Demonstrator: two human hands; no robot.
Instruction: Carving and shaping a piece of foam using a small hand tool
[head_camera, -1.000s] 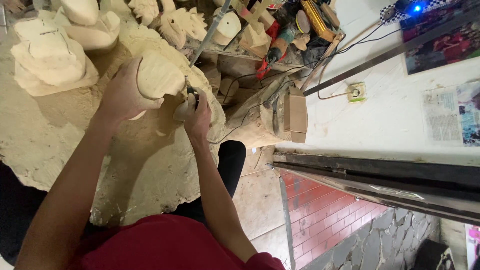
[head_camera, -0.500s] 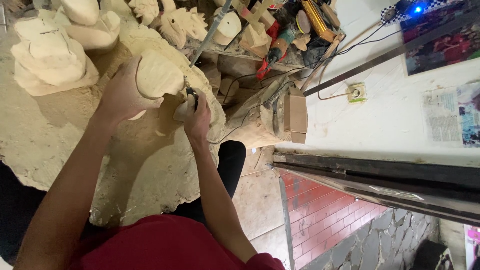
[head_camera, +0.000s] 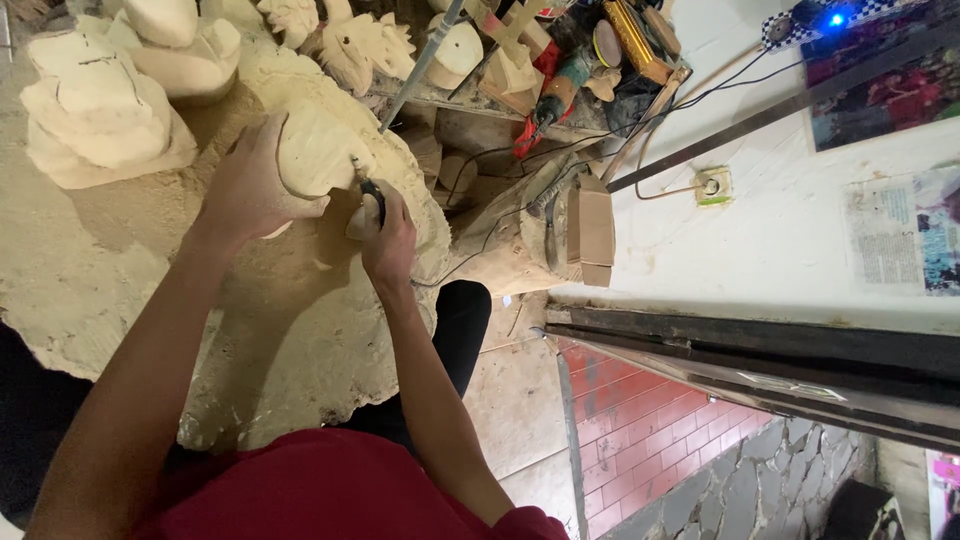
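My left hand (head_camera: 245, 185) grips a pale rounded wooden carving (head_camera: 318, 153) and holds it over a sawdust-covered slab (head_camera: 120, 270). My right hand (head_camera: 388, 235) is closed around a small black-handled carving tool (head_camera: 372, 195), whose tip touches the carving's lower right side. My forearms reach forward from a red shirt at the bottom of the view.
Several rough pale carvings (head_camera: 95, 110) stand at the upper left. A cluttered shelf with a power tool (head_camera: 555, 100) and wood blocks lies ahead. Cables run to a wall socket (head_camera: 712, 186). A dark metal frame (head_camera: 750, 350) and red tiles (head_camera: 640, 430) sit to the right.
My hands and the carving have barely shifted; the tool stays against the same side of the wood.
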